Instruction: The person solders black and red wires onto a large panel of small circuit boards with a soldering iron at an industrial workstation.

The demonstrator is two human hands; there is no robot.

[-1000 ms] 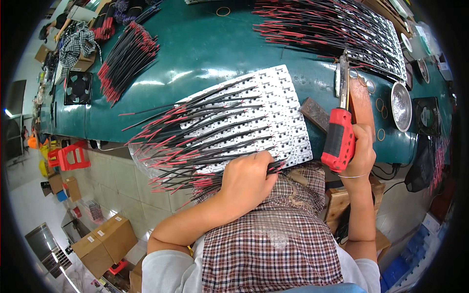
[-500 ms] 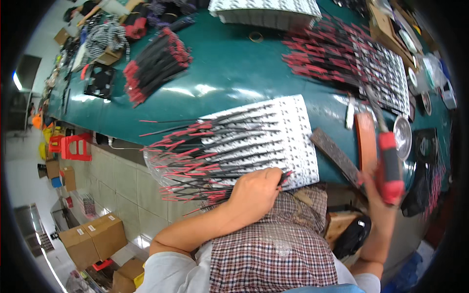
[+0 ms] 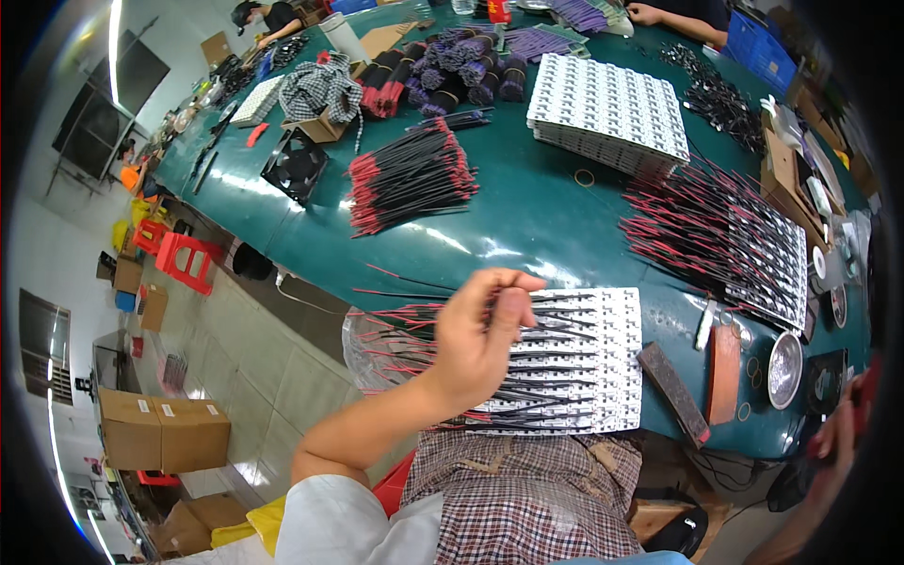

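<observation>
My left hand (image 3: 476,334) is curled above a white sheet of small repeated parts (image 3: 607,363), its thumb bent toward the fingers. Dark strands show between thumb and fingers and look like a few black wires (image 3: 491,303). Rows of black wires with red ends (image 3: 556,381) lie across the sheet, their red tips reaching past its left edge over a clear plastic bag (image 3: 356,347). Far to the right, my right hand (image 3: 833,438) grips a red-handled tool (image 3: 862,400), blurred and partly lost in the dark rim. Its working end cannot be made out.
Beyond lie a bundle of red-tipped black wires (image 3: 414,179), a stack of white sheets (image 3: 607,108) and another wired sheet (image 3: 725,235). A dark bar (image 3: 673,391), an orange-brown block (image 3: 723,372) and a metal bowl (image 3: 784,369) stand at right. A co-worker's arm (image 3: 678,21) rests at the far edge.
My left hand has lifted from the sheet's near edge and moved to its far side. My right hand has swung outward to the right with the tool. The view has shifted, showing more of the table.
</observation>
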